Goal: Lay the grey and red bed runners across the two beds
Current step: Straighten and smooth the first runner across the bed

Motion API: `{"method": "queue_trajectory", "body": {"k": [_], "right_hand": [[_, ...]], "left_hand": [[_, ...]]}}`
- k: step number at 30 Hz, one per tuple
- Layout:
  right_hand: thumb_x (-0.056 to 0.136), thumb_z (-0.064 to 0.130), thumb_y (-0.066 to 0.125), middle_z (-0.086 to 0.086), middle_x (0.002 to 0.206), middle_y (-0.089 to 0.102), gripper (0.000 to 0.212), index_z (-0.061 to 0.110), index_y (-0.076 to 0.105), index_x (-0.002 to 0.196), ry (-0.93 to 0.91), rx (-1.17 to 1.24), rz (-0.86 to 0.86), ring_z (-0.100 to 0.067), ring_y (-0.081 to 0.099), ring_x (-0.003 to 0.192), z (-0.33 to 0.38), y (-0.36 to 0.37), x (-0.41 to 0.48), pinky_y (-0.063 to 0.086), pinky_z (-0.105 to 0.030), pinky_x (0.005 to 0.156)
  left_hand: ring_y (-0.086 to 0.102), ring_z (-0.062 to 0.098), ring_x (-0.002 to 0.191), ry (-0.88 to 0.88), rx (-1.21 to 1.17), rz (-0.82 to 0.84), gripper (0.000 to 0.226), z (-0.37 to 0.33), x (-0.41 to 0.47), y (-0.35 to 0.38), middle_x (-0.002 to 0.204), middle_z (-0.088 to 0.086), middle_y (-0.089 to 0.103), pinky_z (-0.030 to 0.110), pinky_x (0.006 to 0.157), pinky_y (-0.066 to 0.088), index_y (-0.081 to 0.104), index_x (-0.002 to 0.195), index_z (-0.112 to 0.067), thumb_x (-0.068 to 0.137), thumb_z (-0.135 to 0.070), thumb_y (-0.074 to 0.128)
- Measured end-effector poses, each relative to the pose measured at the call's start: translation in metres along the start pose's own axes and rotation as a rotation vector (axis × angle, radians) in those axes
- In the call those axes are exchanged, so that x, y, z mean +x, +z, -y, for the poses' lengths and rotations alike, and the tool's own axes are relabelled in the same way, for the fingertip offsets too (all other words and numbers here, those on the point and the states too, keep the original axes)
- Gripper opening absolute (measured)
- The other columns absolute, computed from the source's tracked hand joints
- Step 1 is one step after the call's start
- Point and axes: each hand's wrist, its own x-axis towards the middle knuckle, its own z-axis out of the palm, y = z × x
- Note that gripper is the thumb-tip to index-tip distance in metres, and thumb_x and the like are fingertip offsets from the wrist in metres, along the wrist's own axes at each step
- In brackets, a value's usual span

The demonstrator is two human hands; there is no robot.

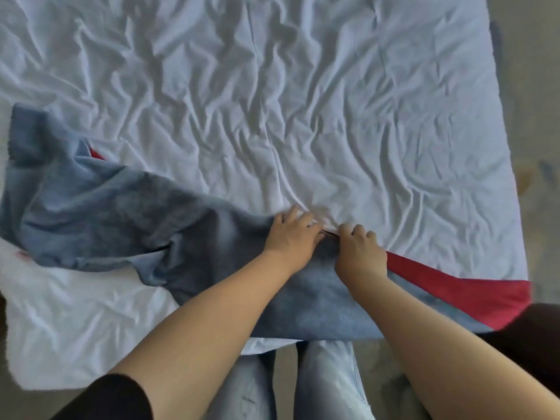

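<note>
Two hands are working on one bed runner (127, 219), and I am watching it from the head view. The grey and red bed runner is lying across the near end of the bed (333, 101), on top of a crumpled white sheet (212, 86). Its left part is bunching up in loose folds, with a bit of red peeking out at the far side. Its right part is lying flatter, and the red strip (454, 286) is running out to the bed's right edge.

The left hand (292, 234) is sitting on the runner's far edge, fingers bending over it onto the sheet and holding the cloth. The right hand (360, 253) is just beside it, almost touching, fingers curling tight and pinching the same edge where the red begins. Both forearms are reaching out over the grey cloth. The person's jeans (327, 386) are showing against the near edge of the bed. Patterned floor (533, 131) is showing along the right.
</note>
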Motion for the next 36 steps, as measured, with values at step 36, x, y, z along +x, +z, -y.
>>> {"method": "queue_trajectory", "body": {"k": [36], "right_hand": [[0.080,0.017,0.055,-0.003,0.087,0.052,0.026,0.023,0.048,0.104,0.198,0.728,-0.784,-0.033,0.044,0.100,-0.163,-0.120,-0.017,0.034,-0.040,0.065]], "left_hand": [[0.061,0.027,0.085,0.084,-0.101,-0.517,0.022,-0.164,0.050,-0.149,0.096,0.001,0.060,0.036,0.063,0.034,0.057,0.108,-0.020,0.104,-0.040,0.048]]}}
